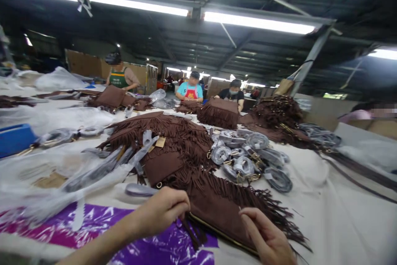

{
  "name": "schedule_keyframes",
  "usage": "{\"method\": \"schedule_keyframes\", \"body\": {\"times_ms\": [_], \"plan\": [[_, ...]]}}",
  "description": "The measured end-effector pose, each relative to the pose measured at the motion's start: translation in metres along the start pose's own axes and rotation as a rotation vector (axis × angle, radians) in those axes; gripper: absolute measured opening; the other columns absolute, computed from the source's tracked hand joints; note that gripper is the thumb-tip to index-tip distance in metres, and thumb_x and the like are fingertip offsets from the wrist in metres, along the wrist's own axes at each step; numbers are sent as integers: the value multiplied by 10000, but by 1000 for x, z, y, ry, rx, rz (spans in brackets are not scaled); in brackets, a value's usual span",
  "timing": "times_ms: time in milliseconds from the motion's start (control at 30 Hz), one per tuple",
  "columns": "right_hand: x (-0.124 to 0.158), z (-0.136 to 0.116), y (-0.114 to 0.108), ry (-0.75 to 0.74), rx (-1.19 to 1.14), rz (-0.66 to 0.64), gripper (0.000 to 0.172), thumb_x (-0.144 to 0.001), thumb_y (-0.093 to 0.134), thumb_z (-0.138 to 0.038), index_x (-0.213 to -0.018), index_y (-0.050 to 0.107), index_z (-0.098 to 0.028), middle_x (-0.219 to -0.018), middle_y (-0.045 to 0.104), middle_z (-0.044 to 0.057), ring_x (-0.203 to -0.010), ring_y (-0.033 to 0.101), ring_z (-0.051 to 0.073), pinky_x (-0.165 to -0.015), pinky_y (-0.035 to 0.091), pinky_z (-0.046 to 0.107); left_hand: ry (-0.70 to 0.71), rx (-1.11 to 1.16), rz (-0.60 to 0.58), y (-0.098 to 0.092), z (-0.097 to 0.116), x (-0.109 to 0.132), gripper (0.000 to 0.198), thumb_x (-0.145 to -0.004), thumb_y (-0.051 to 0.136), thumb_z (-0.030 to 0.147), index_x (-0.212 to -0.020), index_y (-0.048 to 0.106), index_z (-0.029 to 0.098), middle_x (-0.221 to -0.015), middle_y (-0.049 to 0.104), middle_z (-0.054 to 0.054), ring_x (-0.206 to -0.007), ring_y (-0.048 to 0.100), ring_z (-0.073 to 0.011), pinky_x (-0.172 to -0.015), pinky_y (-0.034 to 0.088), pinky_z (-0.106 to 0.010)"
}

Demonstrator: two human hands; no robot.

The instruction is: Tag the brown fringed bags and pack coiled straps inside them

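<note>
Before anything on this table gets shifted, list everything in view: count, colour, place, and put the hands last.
Near bag: one, dark brown with fringe, by the hands
Other fringed bags: many, dark brown, piled mid-table and beyond
Wrapped straps: many, grey, heaped right of the middle pile
Blue bin: one, blue, left edge
Clear plastic: several pieces, whitish, left side
Purple plastic: count unclear, purple, front left
Table: one, off-white top, underneath
Co-workers: three, green apron, red apron, dark top, across the table
Lights: several, white, overhead
Left hand: one, bare, near bag's left end
Right hand: one, bare, near bag's right end
</note>
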State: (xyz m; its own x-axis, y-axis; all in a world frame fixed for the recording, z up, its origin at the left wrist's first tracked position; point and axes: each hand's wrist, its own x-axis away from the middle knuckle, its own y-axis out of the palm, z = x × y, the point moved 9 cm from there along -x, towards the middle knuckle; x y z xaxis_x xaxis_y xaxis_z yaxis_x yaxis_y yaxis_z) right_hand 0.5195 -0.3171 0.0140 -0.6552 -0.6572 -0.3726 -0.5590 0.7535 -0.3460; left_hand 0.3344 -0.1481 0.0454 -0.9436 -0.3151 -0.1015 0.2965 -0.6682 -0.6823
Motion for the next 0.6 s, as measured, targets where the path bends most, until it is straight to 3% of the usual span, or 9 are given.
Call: {"method": "schedule_keyframes", "body": {"times_ms": [133,267,367,433,533,600], "plan": [[-32,17,6,-114,182,-15,411,-881,524,-584,-778,647,-206,-620,553,-10,-562,521,171,-550,417,237,177,-441,115,3,19,-110,244,-892,425,128,-808,652,155,-844,664,-55,-797,596,-168,-746,438,-238],[-37,51,18,-104,137,-27,414,-915,468,-552,-710,566,-207,-558,457,-40,-505,469,156,-482,354,233,437,-759,77,51,44,-195,273,-837,489,74,-1017,654,196,-1084,644,-88,-969,585,-213,-820,456,-287],[-34,62,21,-119,131,-59,346,-932,475,-475,-726,547,-206,-577,464,-41,-517,471,151,-498,348,230,729,-872,50,97,60,-229,340,-890,506,155,-1199,588,270,-1380,488,-92,-1125,517,-245,-885,449,-337],[-34,65,23,-110,125,-101,317,-943,472,-434,-739,552,-204,-576,483,-39,-515,486,149,-500,351,228,843,-948,40,120,58,-249,339,-933,464,195,-1232,577,308,-1439,421,-95,-1127,509,-249,-857,462,-339],[-34,62,28,-94,56,-165,279,-954,482,-403,-837,627,-195,-613,588,-13,-577,572,167,-563,406,227,826,-965,-12,135,46,-277,370,-943,448,185,-1248,577,350,-1338,498,-91,-1080,523,-232,-819,470,-303],[-34,61,27,-62,-47,-172,264,-941,531,-411,-942,681,-194,-679,665,15,-644,613,184,-622,442,238,801,-943,-55,135,43,-283,424,-911,489,151,-1283,553,344,-1279,534,-90,-1115,506,-239,-851,463,-303]]}}
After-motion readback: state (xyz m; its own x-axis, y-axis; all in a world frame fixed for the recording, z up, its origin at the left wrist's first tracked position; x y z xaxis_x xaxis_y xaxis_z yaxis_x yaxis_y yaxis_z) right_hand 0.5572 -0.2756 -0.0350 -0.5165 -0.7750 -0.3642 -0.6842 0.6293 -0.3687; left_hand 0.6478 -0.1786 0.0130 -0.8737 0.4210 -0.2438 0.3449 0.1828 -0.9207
